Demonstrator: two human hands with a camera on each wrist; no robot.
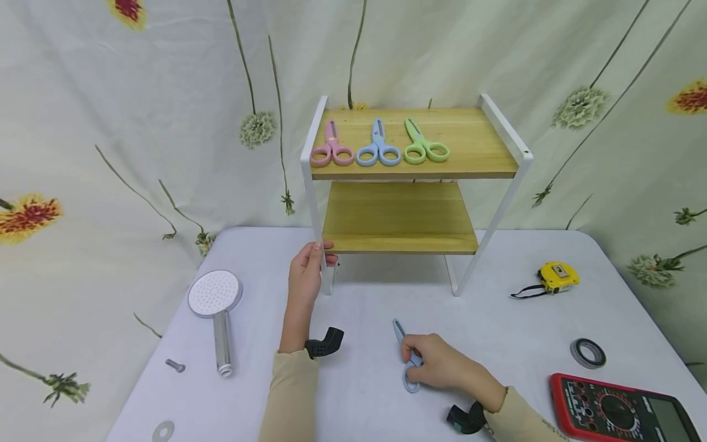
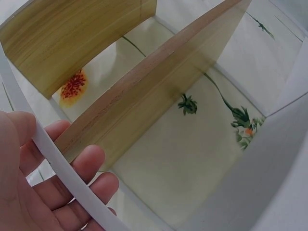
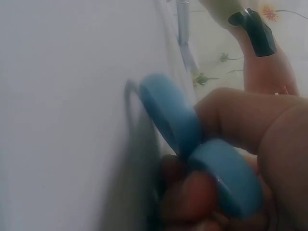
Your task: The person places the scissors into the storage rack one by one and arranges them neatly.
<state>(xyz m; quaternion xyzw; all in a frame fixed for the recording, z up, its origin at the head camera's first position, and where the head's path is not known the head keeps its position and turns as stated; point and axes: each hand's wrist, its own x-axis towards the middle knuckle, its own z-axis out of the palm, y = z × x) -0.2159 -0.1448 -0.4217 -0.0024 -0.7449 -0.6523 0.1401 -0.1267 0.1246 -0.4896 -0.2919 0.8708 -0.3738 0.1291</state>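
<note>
A white worktop (image 1: 497,325) carries a two-tier wooden rack (image 1: 409,184). The left hand (image 1: 306,276) curls its fingers (image 2: 86,166) round the rack's white front leg. The right hand (image 1: 436,362) grips blue scissors (image 1: 407,356) lying on the worktop before the rack, fingers closed on the handle rings.

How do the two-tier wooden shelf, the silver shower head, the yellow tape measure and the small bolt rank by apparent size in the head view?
Largest to smallest:
1. Two-tier wooden shelf with white frame
2. Silver shower head
3. Yellow tape measure
4. Small grey bolt
</note>
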